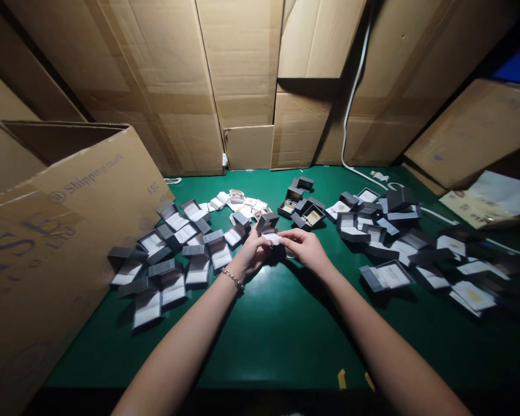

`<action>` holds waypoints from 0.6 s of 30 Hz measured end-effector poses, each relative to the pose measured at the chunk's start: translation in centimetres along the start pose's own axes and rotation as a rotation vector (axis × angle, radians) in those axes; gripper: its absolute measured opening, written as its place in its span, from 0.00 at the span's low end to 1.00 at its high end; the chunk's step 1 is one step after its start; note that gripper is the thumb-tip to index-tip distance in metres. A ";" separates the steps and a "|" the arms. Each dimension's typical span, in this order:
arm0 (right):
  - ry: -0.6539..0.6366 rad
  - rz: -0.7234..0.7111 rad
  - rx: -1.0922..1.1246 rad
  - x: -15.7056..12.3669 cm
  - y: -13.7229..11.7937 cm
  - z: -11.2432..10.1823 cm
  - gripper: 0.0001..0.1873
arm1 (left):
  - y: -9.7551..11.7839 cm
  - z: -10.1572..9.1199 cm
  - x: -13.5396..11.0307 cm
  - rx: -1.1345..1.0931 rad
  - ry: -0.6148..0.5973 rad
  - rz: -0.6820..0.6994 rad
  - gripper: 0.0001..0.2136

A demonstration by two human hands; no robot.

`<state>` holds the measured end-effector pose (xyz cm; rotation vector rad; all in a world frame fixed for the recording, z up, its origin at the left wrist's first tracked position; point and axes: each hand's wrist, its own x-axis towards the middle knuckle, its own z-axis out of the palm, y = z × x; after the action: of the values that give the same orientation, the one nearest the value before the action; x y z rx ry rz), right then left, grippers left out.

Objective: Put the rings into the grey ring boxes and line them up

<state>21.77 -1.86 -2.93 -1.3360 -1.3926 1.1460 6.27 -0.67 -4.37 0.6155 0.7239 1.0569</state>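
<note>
My left hand (255, 251), with a thin chain bracelet (233, 278) at the wrist, and my right hand (305, 248) meet above a green table mat (281, 329). Between their fingertips is a small white insert (271, 238). Just past my left fingers stands an open dark grey jewellery box (267, 222), its base partly hidden by the hand. Many similar boxes (169, 260) with white linings lie scattered to the left. More open boxes (372, 231) spread to the right, and a group of white inserts (238, 202) lies further ahead.
Large cardboard sheets (242, 69) stand along the back of the mat, and a big cardboard box (56, 231) leans in at the left. A white cable (351, 115) runs down the cardboard. Printed papers (489, 199) lie at the right, and yellow tape bits (341, 378) mark the near edge.
</note>
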 end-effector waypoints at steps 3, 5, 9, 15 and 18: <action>0.009 -0.030 -0.014 -0.2 -0.2 0.1 0.15 | 0.0 0.0 0.0 0.007 -0.010 -0.009 0.33; 0.021 -0.047 -0.030 -0.3 -0.3 0.1 0.14 | 0.0 0.0 -0.1 0.009 -0.023 -0.013 0.33; 0.060 -0.102 -0.082 -0.4 -0.6 0.1 0.12 | 0.1 0.3 -0.4 -0.019 -0.099 0.004 0.33; 0.057 -0.184 -0.158 -0.7 -1.0 0.2 0.10 | -0.2 0.7 -0.4 0.022 -0.053 0.026 0.32; 0.051 -0.218 -0.192 -0.8 -1.2 0.2 0.09 | -0.2 0.7 -0.4 0.024 -0.049 0.028 0.33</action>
<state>21.34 -2.71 -1.76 -1.2979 -1.5990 0.8451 6.77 -1.17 -4.03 0.6719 0.6879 1.0563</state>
